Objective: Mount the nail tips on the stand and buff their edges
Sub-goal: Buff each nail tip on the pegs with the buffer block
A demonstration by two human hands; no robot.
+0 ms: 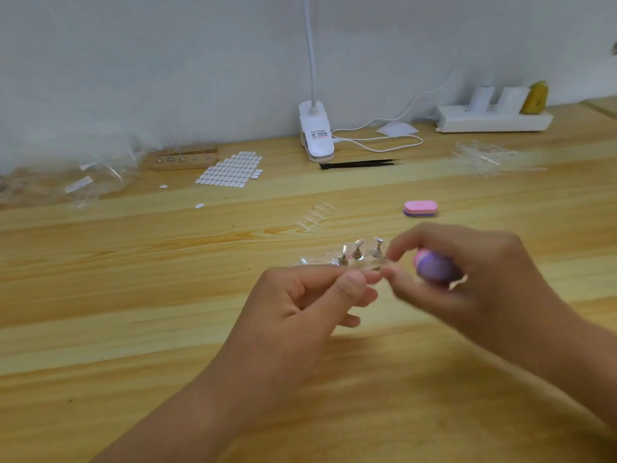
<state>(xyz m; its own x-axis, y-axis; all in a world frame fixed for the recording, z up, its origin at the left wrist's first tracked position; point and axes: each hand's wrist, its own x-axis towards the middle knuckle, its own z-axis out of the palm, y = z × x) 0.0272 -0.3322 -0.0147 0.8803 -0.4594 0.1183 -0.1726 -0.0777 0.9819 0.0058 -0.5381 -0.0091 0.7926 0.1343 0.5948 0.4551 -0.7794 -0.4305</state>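
while left hand [320,295] pinches what seems a nail tip [380,272] | right hand [474,275] grips buffer [434,266] | tip likely light, thin, slippery: hold its sides

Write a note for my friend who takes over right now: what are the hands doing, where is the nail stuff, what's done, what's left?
Left hand pinches something tiny, likely a clear nail tip; too blurred to be sure.
Right hand grips the purple buffer, fingertips near the left's.
Stand sits on the table just beyond the hands, metal holders up.
Strip of tips lies beyond it, spare pink buffer further right.
Done: cannot tell what is mounted.
Left: buff this tip, then mount and buff the strip.
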